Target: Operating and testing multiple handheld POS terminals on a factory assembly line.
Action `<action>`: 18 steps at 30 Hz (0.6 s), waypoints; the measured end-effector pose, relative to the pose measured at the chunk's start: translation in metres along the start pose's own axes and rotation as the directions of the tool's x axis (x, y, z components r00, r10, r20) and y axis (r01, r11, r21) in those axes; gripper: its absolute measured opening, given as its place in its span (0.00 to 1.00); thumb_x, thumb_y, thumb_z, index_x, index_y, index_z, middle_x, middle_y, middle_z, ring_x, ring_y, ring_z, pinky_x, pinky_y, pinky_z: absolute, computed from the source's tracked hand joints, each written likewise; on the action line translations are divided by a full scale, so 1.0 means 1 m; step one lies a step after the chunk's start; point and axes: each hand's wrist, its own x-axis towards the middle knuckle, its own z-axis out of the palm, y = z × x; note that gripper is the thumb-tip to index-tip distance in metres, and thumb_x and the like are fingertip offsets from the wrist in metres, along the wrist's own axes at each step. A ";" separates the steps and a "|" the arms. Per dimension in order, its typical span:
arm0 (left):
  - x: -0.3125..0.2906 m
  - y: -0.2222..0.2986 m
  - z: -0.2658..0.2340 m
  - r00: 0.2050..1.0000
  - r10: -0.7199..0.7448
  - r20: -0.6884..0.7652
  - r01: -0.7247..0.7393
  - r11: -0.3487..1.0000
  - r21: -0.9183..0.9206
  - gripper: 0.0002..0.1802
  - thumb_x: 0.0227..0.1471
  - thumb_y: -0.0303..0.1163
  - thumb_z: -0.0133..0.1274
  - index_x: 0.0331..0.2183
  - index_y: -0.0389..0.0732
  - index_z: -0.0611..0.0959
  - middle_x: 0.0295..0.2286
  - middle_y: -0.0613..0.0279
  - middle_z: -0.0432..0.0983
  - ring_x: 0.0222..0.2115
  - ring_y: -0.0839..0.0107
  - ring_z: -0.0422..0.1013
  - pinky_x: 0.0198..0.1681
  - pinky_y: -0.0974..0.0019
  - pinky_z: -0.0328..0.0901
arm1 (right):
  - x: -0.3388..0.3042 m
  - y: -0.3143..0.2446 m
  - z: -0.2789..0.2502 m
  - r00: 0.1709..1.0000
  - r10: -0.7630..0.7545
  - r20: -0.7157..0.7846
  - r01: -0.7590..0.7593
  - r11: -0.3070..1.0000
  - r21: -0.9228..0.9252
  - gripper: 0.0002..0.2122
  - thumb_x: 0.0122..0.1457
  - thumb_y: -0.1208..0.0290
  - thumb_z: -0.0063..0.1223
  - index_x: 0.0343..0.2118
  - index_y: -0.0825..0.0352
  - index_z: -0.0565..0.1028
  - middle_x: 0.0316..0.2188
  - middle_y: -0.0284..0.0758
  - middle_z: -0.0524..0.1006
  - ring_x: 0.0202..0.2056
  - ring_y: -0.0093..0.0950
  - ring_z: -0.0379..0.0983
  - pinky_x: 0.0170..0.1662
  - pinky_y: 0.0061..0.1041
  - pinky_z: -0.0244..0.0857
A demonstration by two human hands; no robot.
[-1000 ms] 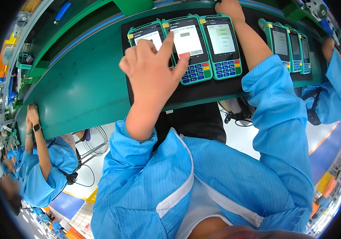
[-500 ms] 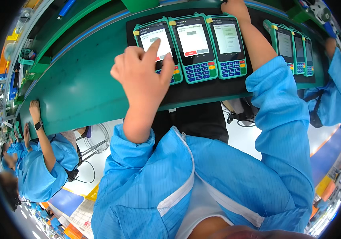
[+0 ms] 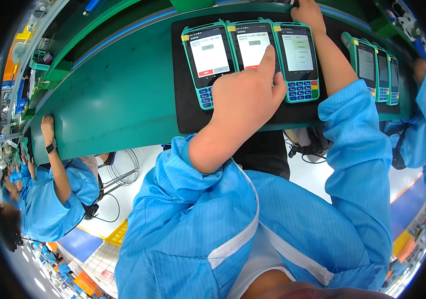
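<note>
**Left hand (image 3: 245,97) points over the middle terminal (image 3: 251,49); right hand (image 3: 311,17) up by the back edge**

Three green-cased payment terminals side by side on a black mat (image 3: 185,99), itself laid on the green worktop (image 3: 123,94). All lie face up, keypads toward the person, presumably so each screen reads upright and sits within easy reach. The mat probably keeps the cases from sliding or scratching.

Left hand: index finger out straight, its tip over the right part of the middle screen; thumb standing apart, nothing pinched between them. Other fingers folded beneath, likely to keep them off the glass. The hand covers the middle keypad. From overhead it is hard to judge whether the fingertip touches or hovers.

Right hand: just beyond the top of the right terminal (image 3: 297,55), fingers bent at the picture's upper rim. Cannot tell whether they pinch anything; perhaps the hand is merely steadied there, clear of the displays.

Left terminal (image 3: 208,55) sits untouched, its pale screen showing a red button low down. Yellow tabs (image 3: 185,38) mark the terminals' upper left corners, possibly for sorting.

Further right, three more terminals (image 3: 383,74) stand in a close row, apart from the first group. Far left, a co-worker's hand (image 3: 48,128) rests on the worktop.
</note>
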 end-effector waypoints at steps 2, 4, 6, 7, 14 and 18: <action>0.001 0.002 -0.001 1.000 -0.009 0.017 0.009 1.000 0.004 0.23 0.52 0.40 0.52 0.48 0.42 0.78 0.16 0.61 0.76 0.14 0.68 0.72 0.17 0.67 0.64 | 0.000 0.000 0.001 1.000 -0.014 -0.018 0.014 1.000 0.013 0.11 0.48 0.76 0.47 0.35 0.71 0.70 0.38 0.54 0.71 0.42 0.52 0.68 0.46 0.45 0.63; 0.000 0.001 -0.003 0.999 -0.014 0.046 0.013 0.999 0.029 0.23 0.52 0.40 0.52 0.48 0.41 0.78 0.16 0.61 0.76 0.14 0.68 0.73 0.17 0.67 0.64 | 0.000 0.000 0.002 1.000 0.001 -0.007 -0.001 1.000 0.016 0.11 0.48 0.76 0.47 0.35 0.71 0.70 0.38 0.54 0.71 0.42 0.52 0.68 0.46 0.45 0.63; -0.001 -0.002 -0.003 0.998 -0.020 0.063 0.017 0.998 0.056 0.23 0.52 0.41 0.52 0.48 0.41 0.78 0.16 0.61 0.76 0.14 0.68 0.73 0.17 0.67 0.64 | 0.000 0.001 0.002 1.000 0.015 0.003 -0.015 1.000 0.019 0.11 0.48 0.76 0.47 0.36 0.71 0.70 0.38 0.54 0.71 0.42 0.52 0.68 0.47 0.45 0.63; -0.001 -0.004 -0.003 0.999 -0.022 0.023 0.021 0.998 0.057 0.23 0.52 0.41 0.52 0.48 0.41 0.78 0.16 0.61 0.76 0.14 0.68 0.73 0.17 0.66 0.64 | 0.001 0.001 0.001 1.000 0.006 0.005 -0.006 1.000 0.016 0.11 0.48 0.76 0.47 0.36 0.71 0.70 0.39 0.54 0.71 0.43 0.53 0.68 0.47 0.45 0.63; 0.003 -0.016 0.002 0.997 -0.004 -0.081 0.013 0.994 0.111 0.23 0.50 0.41 0.52 0.47 0.42 0.79 0.09 0.65 0.69 0.09 0.70 0.67 0.11 0.66 0.58 | 0.000 -0.001 -0.001 1.000 -0.002 0.014 0.002 1.000 -0.003 0.12 0.48 0.75 0.47 0.37 0.71 0.70 0.41 0.56 0.70 0.45 0.53 0.67 0.49 0.44 0.62; 0.002 -0.020 0.000 0.998 -0.034 -0.057 0.039 0.995 0.089 0.24 0.50 0.41 0.53 0.48 0.43 0.78 0.10 0.65 0.70 0.09 0.70 0.68 0.11 0.66 0.59 | -0.002 -0.003 -0.002 1.000 -0.002 0.012 0.002 1.000 -0.021 0.12 0.48 0.76 0.47 0.37 0.70 0.70 0.41 0.55 0.71 0.45 0.53 0.67 0.49 0.45 0.62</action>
